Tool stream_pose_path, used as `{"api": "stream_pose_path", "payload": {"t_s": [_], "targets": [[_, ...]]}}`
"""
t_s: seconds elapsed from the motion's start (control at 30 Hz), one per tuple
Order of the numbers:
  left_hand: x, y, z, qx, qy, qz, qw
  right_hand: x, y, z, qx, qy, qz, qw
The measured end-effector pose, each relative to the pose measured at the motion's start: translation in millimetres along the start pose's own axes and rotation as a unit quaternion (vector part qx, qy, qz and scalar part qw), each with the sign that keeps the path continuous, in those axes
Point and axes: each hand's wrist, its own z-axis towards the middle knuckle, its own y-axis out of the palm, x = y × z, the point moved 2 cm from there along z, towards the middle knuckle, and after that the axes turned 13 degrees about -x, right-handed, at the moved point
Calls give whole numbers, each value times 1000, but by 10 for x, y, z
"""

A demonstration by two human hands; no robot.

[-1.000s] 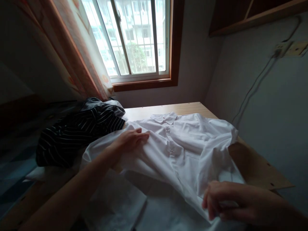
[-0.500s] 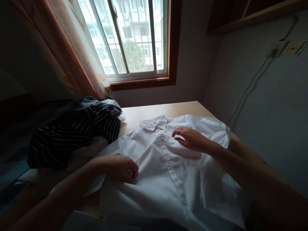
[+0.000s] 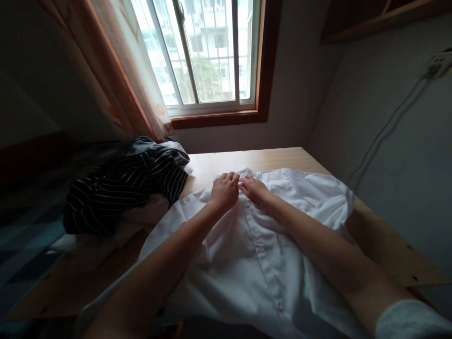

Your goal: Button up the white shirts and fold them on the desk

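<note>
A white button-up shirt (image 3: 226, 263) lies spread face up on a light wooden table (image 3: 282, 156), its collar toward the window and its button strip running down the middle. At the collar, my left hand (image 3: 226, 189) rests with bent fingers and hides much of it. My right hand (image 3: 253, 188) touches the shirt just beside it, fingers curled in near the top of the button strip. The fingertips of both hands almost meet. What they pinch there is too small and covered to make out.
Black striped clothing (image 3: 130, 188) is heaped at the table's left side. Behind the table is a window (image 3: 212, 56) with an orange curtain (image 3: 116, 70). A cable (image 3: 388, 122) hangs down the right wall from a socket (image 3: 439, 65).
My left hand has moved up and right from the shirt's left side to the collar. My right hand has moved left to meet it. The view has shifted slightly left.
</note>
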Motion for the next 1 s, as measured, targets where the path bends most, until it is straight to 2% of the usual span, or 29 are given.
{"api": "stream_pose_path", "payload": {"t_s": [0.07,0.13,0.23,0.33,0.43,0.53,0.67,0.8,1.0], "targets": [[-15,273,135,25,11,-62,998,65,24,-14,-2,10,20,1000],[-78,483,176,31,27,-134,990,126,32,-77,5,-10,48,999],[-158,627,145,15,88,-224,970,206,43,-248,38,-51,100,993],[-166,618,123,6,123,-265,956,249,54,-410,112,-81,169,976],[-139,583,154,11,110,-279,954,250,75,-457,163,-88,247,951],[-134,582,202,15,98,-328,939,235,123,-404,129,-83,365,918],[-163,625,257,-8,112,-437,893,238,176,-335,82,-63,463,880],[-194,650,298,-32,134,-505,852,263,169,-315,101,-45,473,874],[-205,623,310,-67,138,-510,846,283,168,-305,99,-29,477,873]]}}
